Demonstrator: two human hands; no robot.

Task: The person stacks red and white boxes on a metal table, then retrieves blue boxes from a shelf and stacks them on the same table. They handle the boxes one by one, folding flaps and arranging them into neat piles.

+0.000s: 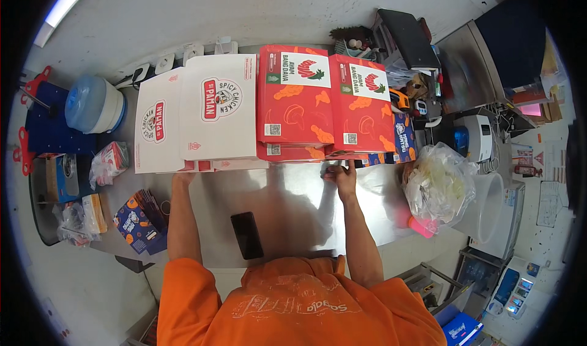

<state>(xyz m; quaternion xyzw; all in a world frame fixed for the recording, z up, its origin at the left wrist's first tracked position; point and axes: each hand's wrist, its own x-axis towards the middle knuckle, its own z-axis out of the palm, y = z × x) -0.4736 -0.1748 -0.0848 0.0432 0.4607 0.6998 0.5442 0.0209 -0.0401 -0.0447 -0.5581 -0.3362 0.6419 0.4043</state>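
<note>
Stacks of white cardboard food boxes and red cardboard food boxes stand side by side along the back of a steel table. My left hand reaches to the front lower edge of the white boxes; its fingers are hidden beneath or behind them. Below the front edge of the right red stack is my right hand, a finger pointing up against the boxes and the others curled. Blue printed boxes sit to the right of the red ones. A black smartphone lies near the table's front edge.
Folded blue cartons and a plastic-wrapped pack lie at left, near a blue-lidded round container. At right are a filled clear plastic bag, a pink-capped item, a translucent tub and a white printer-like device.
</note>
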